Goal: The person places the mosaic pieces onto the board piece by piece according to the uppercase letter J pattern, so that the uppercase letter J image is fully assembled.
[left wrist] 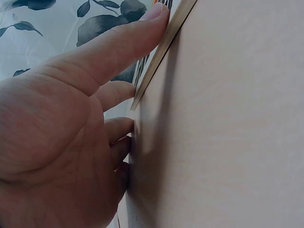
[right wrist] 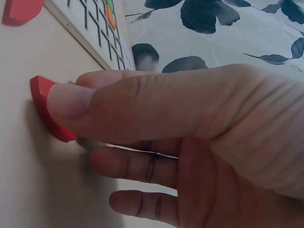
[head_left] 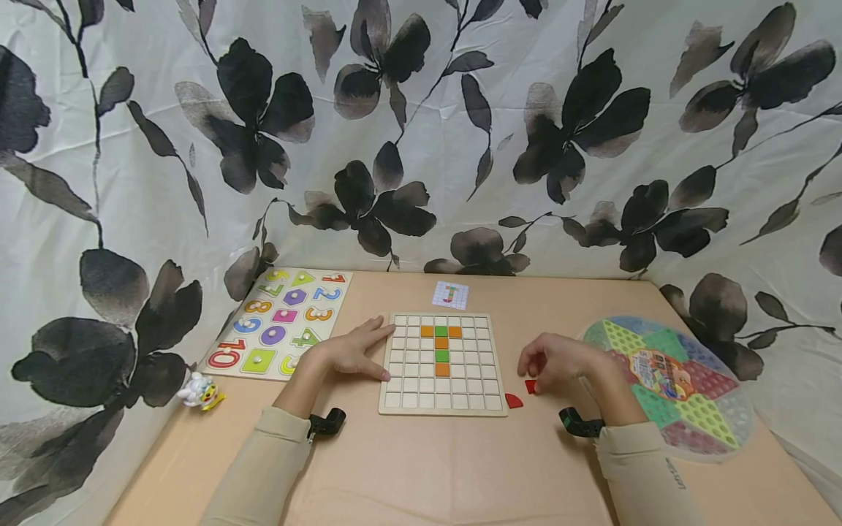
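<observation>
A white grid board (head_left: pixel 408 402) holds orange and green square tiles (head_left: pixel 442 356) in a T-like shape. My left hand (head_left: pixel 351 353) rests at the board's left side, fingers spread; in the left wrist view the thumb (left wrist: pixel 137 40) touches its edge. To the right of the board, my right hand (head_left: pixel 559 361) pinches a red piece (head_left: pixel 530 386) with a curved edge between thumb and index finger, as the right wrist view shows; the thumb covers part of it. Another red piece (head_left: pixel 514 400) lies by the board's lower right corner.
Behind the board lies a small grid card (head_left: pixel 450 295) with a coloured figure. A number-and-shape puzzle board (head_left: pixel 296 314) is at the left, near a small white-and-yellow toy (head_left: pixel 200 391). A round colourful game board (head_left: pixel 684 387) lies beneath the right forearm. A floral curtain (head_left: pixel 460 146) hangs behind.
</observation>
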The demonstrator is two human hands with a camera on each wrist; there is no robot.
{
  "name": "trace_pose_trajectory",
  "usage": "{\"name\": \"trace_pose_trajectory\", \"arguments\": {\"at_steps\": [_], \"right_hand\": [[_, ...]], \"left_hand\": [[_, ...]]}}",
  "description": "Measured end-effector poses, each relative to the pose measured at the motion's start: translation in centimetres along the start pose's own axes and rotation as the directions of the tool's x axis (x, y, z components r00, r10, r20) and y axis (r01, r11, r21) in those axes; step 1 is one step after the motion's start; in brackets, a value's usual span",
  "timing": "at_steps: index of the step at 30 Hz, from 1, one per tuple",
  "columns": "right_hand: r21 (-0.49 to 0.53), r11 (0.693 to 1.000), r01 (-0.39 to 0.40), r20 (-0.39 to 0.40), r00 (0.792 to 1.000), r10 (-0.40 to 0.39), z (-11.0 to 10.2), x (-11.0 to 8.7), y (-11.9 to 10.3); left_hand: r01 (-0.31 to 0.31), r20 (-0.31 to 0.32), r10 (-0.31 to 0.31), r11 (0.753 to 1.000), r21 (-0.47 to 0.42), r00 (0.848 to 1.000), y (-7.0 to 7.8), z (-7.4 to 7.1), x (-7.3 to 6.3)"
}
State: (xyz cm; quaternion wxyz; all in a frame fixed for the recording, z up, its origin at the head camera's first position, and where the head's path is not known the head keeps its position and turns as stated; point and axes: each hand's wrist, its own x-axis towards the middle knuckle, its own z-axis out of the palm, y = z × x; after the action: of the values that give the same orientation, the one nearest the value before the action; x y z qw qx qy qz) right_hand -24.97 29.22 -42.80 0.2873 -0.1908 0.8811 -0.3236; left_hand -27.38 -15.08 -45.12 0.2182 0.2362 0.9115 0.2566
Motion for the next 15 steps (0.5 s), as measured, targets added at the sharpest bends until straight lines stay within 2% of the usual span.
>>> {"name": "trace_pose_trajectory", "arguments": {"at_steps": [15], "right_hand": [[0.010, 0.998, 0.065, 0.045, 0.997, -0.065, 0.17, 0.45, 0.40]], "left_hand": [[0.011, 0.000, -0.011, 1.000, -0.003, 1.000, -0.20, 0.03, 0.17]]}}
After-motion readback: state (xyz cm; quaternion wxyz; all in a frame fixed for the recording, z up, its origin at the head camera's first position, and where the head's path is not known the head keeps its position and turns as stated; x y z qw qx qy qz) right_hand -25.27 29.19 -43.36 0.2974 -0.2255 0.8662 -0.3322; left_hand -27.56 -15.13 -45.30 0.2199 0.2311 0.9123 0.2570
